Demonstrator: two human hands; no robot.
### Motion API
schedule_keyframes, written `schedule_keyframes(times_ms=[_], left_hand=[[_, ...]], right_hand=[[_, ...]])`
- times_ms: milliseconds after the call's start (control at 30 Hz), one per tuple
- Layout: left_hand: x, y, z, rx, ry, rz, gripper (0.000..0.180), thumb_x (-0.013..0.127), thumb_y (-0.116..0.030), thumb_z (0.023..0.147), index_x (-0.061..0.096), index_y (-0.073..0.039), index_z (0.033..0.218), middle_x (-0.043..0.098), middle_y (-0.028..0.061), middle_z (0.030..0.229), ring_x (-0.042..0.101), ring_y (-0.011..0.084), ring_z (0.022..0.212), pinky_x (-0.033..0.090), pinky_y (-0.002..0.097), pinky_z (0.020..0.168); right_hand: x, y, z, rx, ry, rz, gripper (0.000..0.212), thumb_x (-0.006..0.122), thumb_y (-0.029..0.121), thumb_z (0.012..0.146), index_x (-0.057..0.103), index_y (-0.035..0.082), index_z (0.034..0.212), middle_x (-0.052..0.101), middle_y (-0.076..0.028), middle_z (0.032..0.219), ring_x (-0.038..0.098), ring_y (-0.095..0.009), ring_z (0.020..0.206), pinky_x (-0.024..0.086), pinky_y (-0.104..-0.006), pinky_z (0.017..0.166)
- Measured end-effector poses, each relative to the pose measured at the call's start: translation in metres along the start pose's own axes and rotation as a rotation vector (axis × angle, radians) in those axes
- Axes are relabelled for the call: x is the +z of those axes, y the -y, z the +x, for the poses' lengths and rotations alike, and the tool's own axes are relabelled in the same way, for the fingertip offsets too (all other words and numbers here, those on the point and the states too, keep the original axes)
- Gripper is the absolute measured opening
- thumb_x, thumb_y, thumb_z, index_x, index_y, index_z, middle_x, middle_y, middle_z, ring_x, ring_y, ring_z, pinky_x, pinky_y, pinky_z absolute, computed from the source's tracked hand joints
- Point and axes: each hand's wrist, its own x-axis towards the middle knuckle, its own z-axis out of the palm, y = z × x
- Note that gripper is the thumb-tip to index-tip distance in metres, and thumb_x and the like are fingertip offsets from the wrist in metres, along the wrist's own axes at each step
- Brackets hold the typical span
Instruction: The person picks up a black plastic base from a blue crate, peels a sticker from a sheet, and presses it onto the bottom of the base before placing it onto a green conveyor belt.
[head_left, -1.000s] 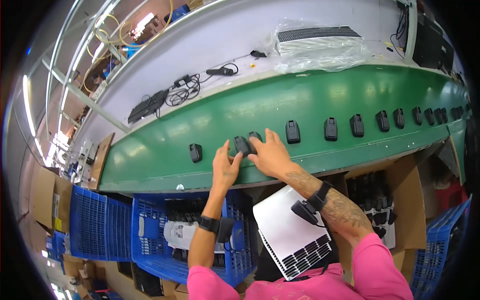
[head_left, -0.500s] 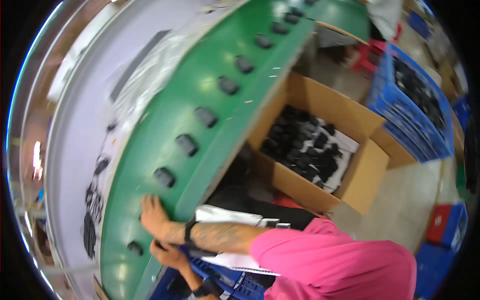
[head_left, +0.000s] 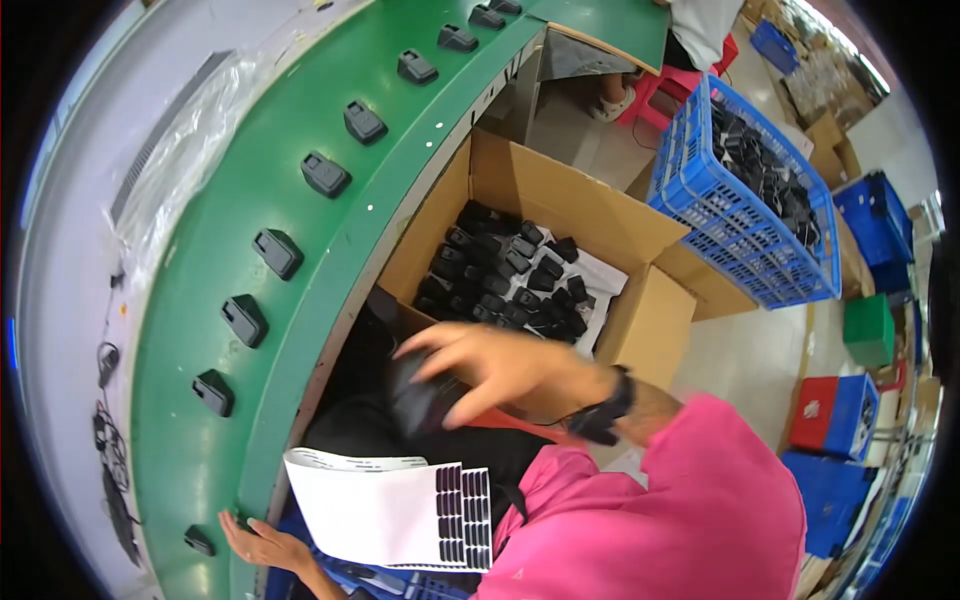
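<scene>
My right hand (head_left: 510,372), smeared by motion, is curled over a black plastic housing (head_left: 422,392) above my lap, beside the near side of the cardboard box. Blur hides the housing's details. At the lower left, my left hand (head_left: 262,545) rests at the edge of the green belt (head_left: 180,440), fingers stretched out and thumb apart. Just left of its fingertips sits a small black housing (head_left: 198,540). More black housings, such as this one (head_left: 243,320), stand spaced in a line along the belt. A white sheet of black stickers (head_left: 375,505) lies across my lap.
An open cardboard box (head_left: 575,195) with many black housings stands right of the belt. Beyond it is a blue crate (head_left: 735,240) full of black parts. Plastic film (head_left: 190,150) and cables (head_left: 105,440) lie left of the belt. Another person (head_left: 705,35) sits at the far end.
My right hand has left the belt and swung right with a black housing in it. My left hand has moved left and down to the belt's edge. The view has shifted, uncovering the sticker sheet.
</scene>
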Motion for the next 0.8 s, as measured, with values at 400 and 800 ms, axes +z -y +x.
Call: schedule_keyframes(times_ms=[400, 800], left_hand=[[0.008, -0.049, 0.033, 0.269, 0.149, 0.086, 0.072, 0.045, -0.054, 0.091, 0.034, -0.004, 0.142, 0.035, 0.0132, 0.146, 0.030, 0.0325, 0.137, 0.023, 0.0469, 0.111], [0.016, -0.054, 0.037, 0.290, 0.153, 0.083, 0.070, 0.040, -0.057, 0.092, 0.042, -0.004, 0.137, 0.042, 0.0128, 0.141, 0.037, 0.0326, 0.132, 0.028, 0.0440, 0.108]], right_hand=[[-0.086, -0.222, -0.282, 1.418, -0.599, -1.103, 0.055, 0.080, 0.033, 0.062, 0.067, 0.000, 0.105, 0.053, -0.026, 0.113, 0.051, -0.042, 0.107, 0.042, -0.0434, 0.095], [-0.104, -0.299, -0.282, 0.997, -0.485, -1.074, 0.051, 0.078, 0.013, 0.065, 0.063, 0.004, 0.112, 0.050, -0.028, 0.119, 0.051, -0.042, 0.108, 0.043, -0.0416, 0.096]])
